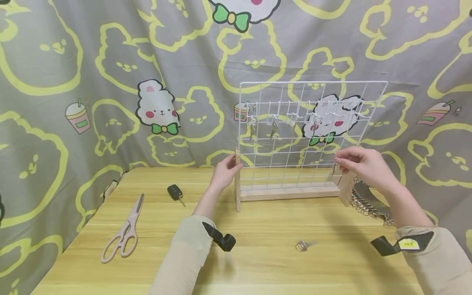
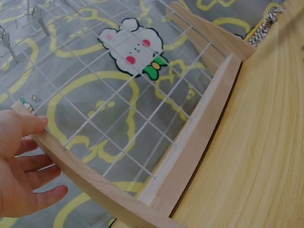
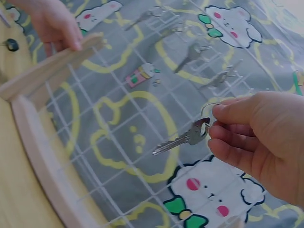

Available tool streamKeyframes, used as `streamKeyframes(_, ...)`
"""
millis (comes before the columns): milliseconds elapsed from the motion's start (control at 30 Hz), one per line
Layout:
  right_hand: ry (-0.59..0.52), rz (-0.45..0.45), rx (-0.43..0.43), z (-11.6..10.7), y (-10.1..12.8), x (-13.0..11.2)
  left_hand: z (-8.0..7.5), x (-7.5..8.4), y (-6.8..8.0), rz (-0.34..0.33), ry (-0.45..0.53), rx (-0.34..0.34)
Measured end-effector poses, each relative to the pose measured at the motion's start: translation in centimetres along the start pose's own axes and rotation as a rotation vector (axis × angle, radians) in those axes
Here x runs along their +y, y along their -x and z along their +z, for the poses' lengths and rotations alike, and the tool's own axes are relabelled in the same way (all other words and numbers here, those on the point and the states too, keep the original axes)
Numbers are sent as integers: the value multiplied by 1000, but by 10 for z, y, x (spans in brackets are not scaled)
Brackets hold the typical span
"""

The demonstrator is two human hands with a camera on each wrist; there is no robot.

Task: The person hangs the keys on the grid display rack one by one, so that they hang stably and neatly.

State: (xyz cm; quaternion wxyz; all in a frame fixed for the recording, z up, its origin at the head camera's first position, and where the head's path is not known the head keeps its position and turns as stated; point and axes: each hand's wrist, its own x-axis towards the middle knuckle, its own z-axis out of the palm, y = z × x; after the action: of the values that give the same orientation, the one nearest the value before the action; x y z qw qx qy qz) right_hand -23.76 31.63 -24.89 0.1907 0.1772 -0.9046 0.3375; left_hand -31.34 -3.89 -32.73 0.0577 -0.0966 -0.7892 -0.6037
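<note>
Silver key | ring-topped | pinched by right hand | near white rack

Behind the wire rack, toward its right wooden foot, a heap of metal chain is partly covered by that foot and by the right hand, so its full extent cannot be told. The key pinched in that hand is almost lost against the rack's grid from the head view; only the right wrist view shows it, and its ring disappears behind the fingertips. Keys hanging on the rack's upper hooks are too small to count surely. At the rack's left post, the left hand runs off the left wrist picture's edge.
</note>
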Motion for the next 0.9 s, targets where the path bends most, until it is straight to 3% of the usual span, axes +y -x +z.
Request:
streamKeyframes(167, -6, 7, 40, -14, -10, -2, 0, -1, 0, -3, -1, -3)
streamKeyframes(433, 85, 64, 125, -31, -28, -12, 0, 0, 1, -5, -10, -1)
streamKeyframes(900, 87, 81, 246, -44, -54, -26, 1, 1, 1, -8, -16, 7)
